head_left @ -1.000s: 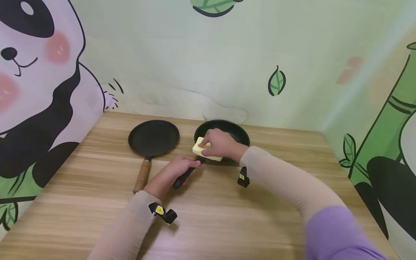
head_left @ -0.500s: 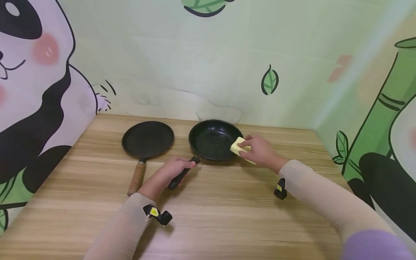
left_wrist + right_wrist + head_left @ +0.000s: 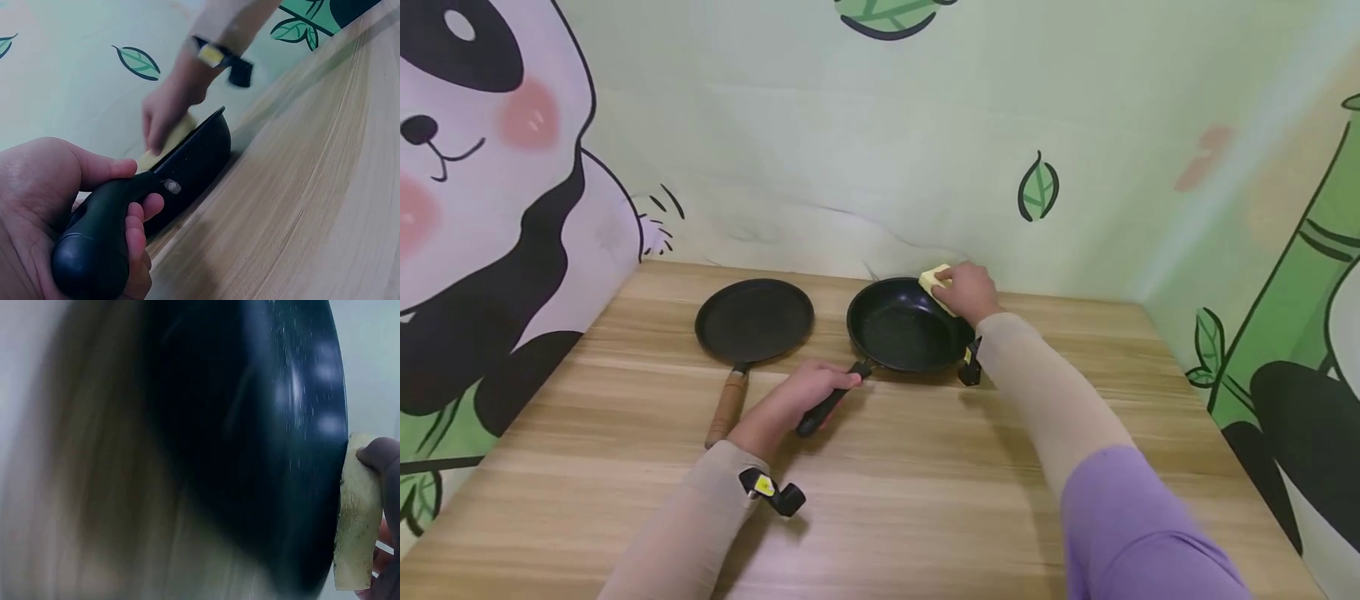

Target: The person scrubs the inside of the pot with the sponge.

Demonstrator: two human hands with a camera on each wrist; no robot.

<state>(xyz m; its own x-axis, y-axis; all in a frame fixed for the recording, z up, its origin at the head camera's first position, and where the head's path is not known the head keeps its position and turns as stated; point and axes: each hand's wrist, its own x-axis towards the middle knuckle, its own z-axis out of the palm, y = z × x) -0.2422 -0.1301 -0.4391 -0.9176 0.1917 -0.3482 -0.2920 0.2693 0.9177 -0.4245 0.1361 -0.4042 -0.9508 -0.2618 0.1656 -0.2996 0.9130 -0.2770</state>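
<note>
A deep black frying pan [image 3: 902, 333] with a speckled inside sits near the back of the table. My left hand [image 3: 816, 387] grips its black handle [image 3: 94, 250], thumb along the top and fingers curled beneath. At the pan's far right rim, my right hand [image 3: 968, 292] pinches a pale yellow sponge [image 3: 937, 287]. The right wrist view has the sponge [image 3: 358, 515] lying along the rim, with the thumb on its face and fingertips behind. Dark specks mark the sponge's edge.
Left of the frying pan lies a flat black griddle pan [image 3: 755, 321], its wooden handle [image 3: 727, 408] close beside my left wrist. A wall [image 3: 820, 167] printed with pandas and leaves rises right behind the wooden table [image 3: 910, 500].
My right hand has taken the sponge from the pan's near side, round the right rim, to the far right rim. The left hand keeps its grip on the handle.
</note>
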